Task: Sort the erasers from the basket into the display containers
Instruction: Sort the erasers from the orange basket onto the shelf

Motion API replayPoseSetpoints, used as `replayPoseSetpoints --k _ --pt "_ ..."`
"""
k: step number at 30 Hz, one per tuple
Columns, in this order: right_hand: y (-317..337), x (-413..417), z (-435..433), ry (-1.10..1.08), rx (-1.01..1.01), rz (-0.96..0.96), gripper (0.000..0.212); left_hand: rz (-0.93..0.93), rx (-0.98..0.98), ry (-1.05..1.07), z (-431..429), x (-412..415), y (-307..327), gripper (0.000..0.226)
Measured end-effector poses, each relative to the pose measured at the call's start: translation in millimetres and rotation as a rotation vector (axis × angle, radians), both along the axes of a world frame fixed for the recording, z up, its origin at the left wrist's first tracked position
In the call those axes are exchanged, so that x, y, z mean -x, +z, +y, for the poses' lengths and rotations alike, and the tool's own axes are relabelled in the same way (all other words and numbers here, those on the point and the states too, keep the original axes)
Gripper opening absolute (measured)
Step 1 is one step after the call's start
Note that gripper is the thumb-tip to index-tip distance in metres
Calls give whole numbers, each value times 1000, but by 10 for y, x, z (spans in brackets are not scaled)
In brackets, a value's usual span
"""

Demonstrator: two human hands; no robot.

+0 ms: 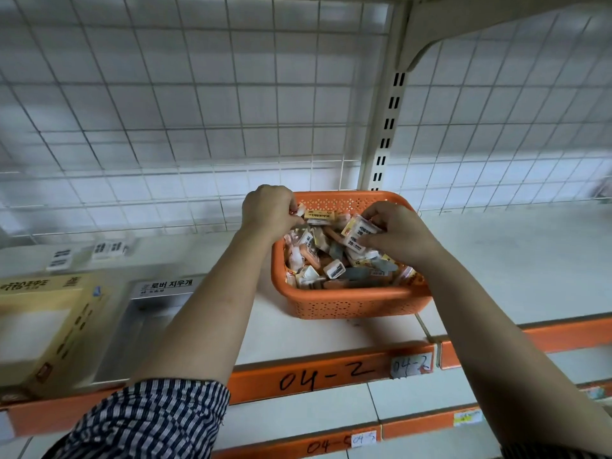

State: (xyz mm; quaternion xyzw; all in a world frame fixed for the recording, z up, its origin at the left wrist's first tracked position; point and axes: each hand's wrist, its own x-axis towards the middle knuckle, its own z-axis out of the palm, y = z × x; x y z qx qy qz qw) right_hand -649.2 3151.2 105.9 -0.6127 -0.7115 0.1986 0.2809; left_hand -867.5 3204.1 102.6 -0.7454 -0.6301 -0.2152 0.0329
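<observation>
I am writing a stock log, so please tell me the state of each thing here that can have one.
basket: stands on the shelf, nearly full of erasers.
left hand: pinches a small eraser at the basket's back rim.
right hand: grips labelled erasers above the pile.
clear container: left of the basket, looks empty.

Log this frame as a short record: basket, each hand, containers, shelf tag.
basket: orange, on the shelf, holds many erasers
left hand: pinches a small eraser at the basket's back left corner
right hand: grips white-labelled erasers over the basket
containers: tray and yellow box, left of the basket
shelf tag: 04-2
</observation>
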Motion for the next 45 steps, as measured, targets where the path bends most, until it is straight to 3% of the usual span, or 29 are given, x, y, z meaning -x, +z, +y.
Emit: replayPoseSetpoints --k 4,9,15,21,23,25,28,33,40,45 --pt "-29 7 -19 -2 13 11 31 -54 -5 -3 -10 0 -7 23" --pt "-29 0 -27 -17 15 56 30 -159 -53 -60 -33 7 -26 24" --pt "-29 -8 -35 -27 -5 164 30 -474 -70 -91 -112 36 -9 15" --pt "64 19 -50 -13 -34 316 28 -1085 123 -183 -219 106 52 6" --pt "99 44 -58 -9 -36 344 28 -1212 144 -194 -267 142 79 2" --pt "138 99 -58 -3 -39 354 27 -1295 138 -177 -302 202 101 12" --pt "211 253 -60 36 -36 376 24 -1346 116 -181 -368 360 138 5" --pt "292 701 -43 137 -65 443 22 -1257 25 -125 -547 771 181 24" --pt "227 1746 81 249 -35 447 20 -1196 2 56 -847 1828 209 32" --pt "100 2604 197 328 57 396 19 -1130 41 131 -1044 2695 280 18"
